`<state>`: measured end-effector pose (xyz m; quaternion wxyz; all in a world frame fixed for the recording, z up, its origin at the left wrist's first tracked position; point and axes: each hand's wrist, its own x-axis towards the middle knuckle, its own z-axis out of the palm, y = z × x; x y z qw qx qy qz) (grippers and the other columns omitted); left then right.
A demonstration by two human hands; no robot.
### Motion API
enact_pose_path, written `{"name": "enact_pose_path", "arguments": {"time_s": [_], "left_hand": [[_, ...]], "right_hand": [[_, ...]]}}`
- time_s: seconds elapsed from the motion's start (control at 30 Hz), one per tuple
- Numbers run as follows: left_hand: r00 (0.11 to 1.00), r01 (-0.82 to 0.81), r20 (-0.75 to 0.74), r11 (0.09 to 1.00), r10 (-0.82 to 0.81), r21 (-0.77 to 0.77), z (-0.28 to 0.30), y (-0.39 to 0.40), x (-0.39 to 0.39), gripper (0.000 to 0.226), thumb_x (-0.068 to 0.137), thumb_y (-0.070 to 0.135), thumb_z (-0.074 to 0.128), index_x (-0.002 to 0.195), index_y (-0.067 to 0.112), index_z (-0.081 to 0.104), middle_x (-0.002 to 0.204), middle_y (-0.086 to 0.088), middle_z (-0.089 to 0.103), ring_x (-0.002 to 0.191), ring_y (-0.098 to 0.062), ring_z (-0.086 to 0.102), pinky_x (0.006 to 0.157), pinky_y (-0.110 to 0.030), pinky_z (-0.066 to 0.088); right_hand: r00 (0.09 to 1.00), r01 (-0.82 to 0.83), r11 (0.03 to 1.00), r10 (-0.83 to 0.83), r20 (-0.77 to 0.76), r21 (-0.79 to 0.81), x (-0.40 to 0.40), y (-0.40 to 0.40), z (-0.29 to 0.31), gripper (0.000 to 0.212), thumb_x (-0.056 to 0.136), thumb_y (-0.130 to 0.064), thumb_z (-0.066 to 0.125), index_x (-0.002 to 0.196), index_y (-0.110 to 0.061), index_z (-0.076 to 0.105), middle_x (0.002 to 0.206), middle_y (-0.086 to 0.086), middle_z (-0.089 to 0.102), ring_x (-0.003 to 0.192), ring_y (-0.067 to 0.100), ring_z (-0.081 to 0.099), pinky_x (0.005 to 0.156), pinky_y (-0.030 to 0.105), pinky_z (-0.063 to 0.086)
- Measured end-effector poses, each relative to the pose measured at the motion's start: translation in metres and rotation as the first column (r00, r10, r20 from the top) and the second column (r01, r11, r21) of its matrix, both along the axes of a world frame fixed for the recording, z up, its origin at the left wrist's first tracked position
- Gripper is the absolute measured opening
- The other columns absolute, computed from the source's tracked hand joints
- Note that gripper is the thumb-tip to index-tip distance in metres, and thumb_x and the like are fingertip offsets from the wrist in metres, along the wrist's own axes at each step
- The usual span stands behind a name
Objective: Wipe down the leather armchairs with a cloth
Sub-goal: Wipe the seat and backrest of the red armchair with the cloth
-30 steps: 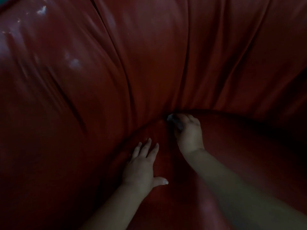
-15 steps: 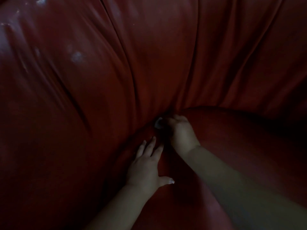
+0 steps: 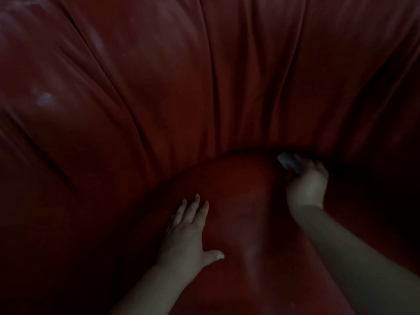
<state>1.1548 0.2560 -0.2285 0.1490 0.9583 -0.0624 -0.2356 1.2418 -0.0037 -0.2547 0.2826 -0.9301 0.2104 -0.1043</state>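
A dark red leather armchair fills the dim view, its pleated backrest above and the rounded seat cushion below. My right hand is closed on a small pale cloth, pressing it into the crease where seat meets backrest, right of centre. Only a bit of the cloth shows past the fingers. My left hand lies flat on the seat cushion with fingers spread, to the left and nearer to me.
Deep folds run down the backrest into the crease. The chair's right side falls into dark shadow. Faint light patches shine on the upper left leather.
My right hand has slid the cloth to the right along the crease. My left hand stays flat on the seat in about the same spot.
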Motion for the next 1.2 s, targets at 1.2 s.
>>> {"name": "enact_pose_path", "arguments": {"time_s": [1.2], "left_hand": [[0.975,0.21,0.072,0.978,-0.21,0.014,0.02,-0.025,-0.069,0.089,0.085,0.061,0.054,0.153,0.035,0.002,0.151,0.021,-0.024,0.138,0.0,-0.023,0.115,-0.025,0.002]], "right_hand": [[0.968,-0.223,0.959,0.196,0.156,0.177,-0.168,-0.004,0.027,0.037,0.07,0.002,0.08,0.103,-0.011,0.071,0.099,-0.004,0.064,0.092,0.018,0.061,0.088,0.021,0.044]]}}
